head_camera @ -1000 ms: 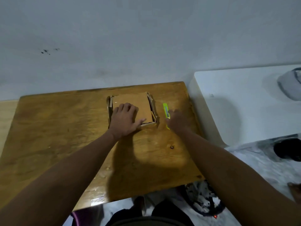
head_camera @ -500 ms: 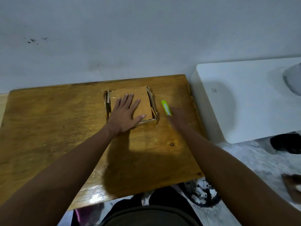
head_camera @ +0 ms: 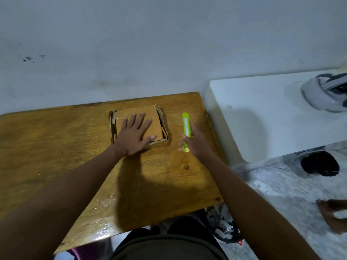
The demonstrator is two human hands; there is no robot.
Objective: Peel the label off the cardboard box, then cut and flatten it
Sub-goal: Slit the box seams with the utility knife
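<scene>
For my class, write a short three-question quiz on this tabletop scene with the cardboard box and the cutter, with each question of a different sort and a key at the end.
1. True or false: the left hand lies flat, fingers spread, on the flattened brown cardboard box.
2. Multiple choice: the lime-green utility cutter lies A) on the box, B) right of the box on the wooden table, C) on the white surface.
3. Fill in: the right hand is at the cutter's ____ end.

Key: 1 true; 2 B; 3 near.
</scene>
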